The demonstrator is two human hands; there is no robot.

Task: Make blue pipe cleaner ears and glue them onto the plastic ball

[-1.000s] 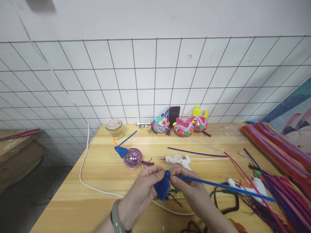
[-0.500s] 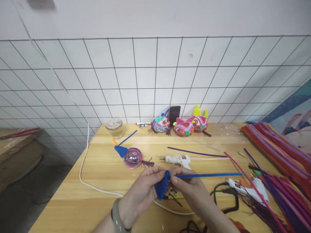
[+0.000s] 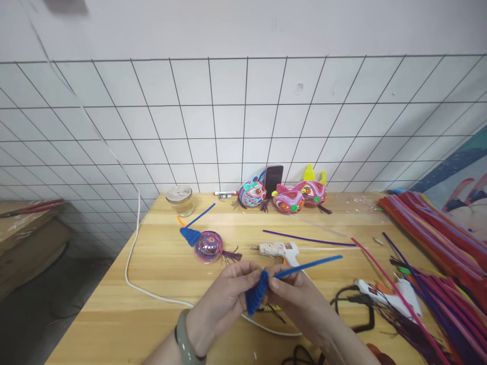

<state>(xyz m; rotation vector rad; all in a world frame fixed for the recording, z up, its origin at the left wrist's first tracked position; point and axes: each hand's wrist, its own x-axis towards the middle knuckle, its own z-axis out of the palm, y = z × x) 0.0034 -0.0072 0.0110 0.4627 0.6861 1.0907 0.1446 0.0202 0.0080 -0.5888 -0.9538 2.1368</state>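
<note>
Both my hands meet low in the middle of the head view over a wooden table (image 3: 160,284). My left hand (image 3: 220,304), with a green bangle on the wrist, pinches a flat coil of blue pipe cleaner (image 3: 255,293). My right hand (image 3: 297,299) grips the same blue pipe cleaner where its loose straight tail (image 3: 308,266) leaves the coil and points up to the right.
A white glue gun (image 3: 279,249) lies just beyond my hands, a second one (image 3: 384,296) to the right with black cable. A pink dome with a blue fan (image 3: 207,246), several colourful craft figures (image 3: 283,196), a phone (image 3: 273,178), a jar (image 3: 180,200), pipe cleaner bundles (image 3: 437,238) and a white cord (image 3: 131,253) surround them.
The loose tail of the blue pipe cleaner has swung upward and grown shorter, from pointing down-right to pointing up-right. My hands stay in nearly the same place.
</note>
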